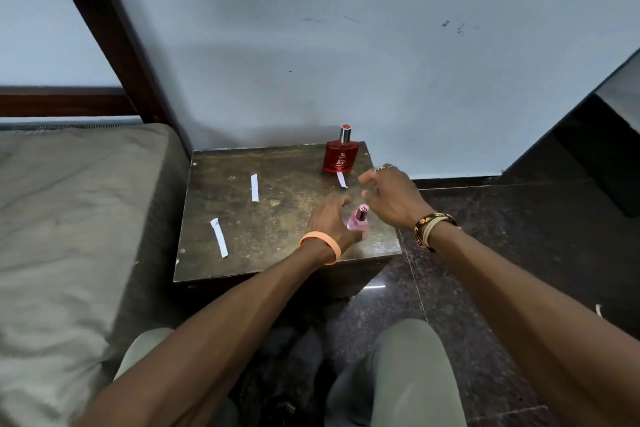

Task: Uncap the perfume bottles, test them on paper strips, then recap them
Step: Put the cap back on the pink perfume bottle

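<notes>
A small pink perfume bottle (pixel 359 221) with its pink cap on stands near the front right of a worn dark table (pixel 277 218). My left hand (pixel 330 220) wraps around its body from the left. My right hand (pixel 391 196) hovers just above and to the right of the cap, fingers spread and holding nothing. A red perfume bottle (pixel 340 153) with a silver and red cap stands at the table's back right corner. Three white paper strips lie on the table: one (pixel 341 179) in front of the red bottle, one (pixel 254 187) in the middle, one (pixel 219 237) at the front left.
A bed with a grey mattress (pixel 69 218) and dark wooden frame (pixel 114 28) borders the table's left side. A pale wall (pixel 346 45) stands right behind the table. Dark polished floor (pixel 485 253) lies to the right. My knees (pixel 408 357) are below the table's front edge.
</notes>
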A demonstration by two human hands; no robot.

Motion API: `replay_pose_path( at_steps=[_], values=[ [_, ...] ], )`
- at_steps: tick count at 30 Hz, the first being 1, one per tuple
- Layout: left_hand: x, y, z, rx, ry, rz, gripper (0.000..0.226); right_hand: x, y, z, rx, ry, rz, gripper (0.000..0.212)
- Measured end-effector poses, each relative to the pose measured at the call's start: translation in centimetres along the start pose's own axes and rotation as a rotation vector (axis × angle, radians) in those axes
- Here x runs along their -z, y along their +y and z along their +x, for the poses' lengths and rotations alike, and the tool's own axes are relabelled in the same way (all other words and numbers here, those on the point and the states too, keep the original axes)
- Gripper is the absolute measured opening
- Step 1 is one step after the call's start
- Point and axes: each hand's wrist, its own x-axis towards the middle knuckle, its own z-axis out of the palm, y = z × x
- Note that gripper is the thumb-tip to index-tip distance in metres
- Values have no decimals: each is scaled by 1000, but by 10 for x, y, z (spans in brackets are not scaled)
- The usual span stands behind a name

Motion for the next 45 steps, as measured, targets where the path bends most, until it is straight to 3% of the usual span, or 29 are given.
replay_pose_path(
  at_steps=[6, 12, 21, 29, 34, 38, 45],
  values=[
    [-16, 5, 8, 66, 8, -29, 74, -18, 11, -1, 3, -95, -40, 45],
    [-28, 12, 16, 2, 4, 53, 35, -33, 21, 2, 62, -139, -66, 16],
    [-31, 5, 24, 74, 28, -23, 12, -42, 30, 5, 150, -72, -215, 17],
    [-27, 0, 27, 86, -15, -49, 26, -34, 26, 5, 245, -149, -408, 28],
    [-26, 2, 26, 108, -3, -66, 29, -39, 27, 6, 249, -108, -531, 33],
    [-28, 1, 28, 93, 29, -64, 16, -43, 25, 4, 251, -134, -560, 30],
    [-27, -1, 29, 88, 16, -100, 28, -44, 22, 8, 135, -152, -487, 47]
  ],
)
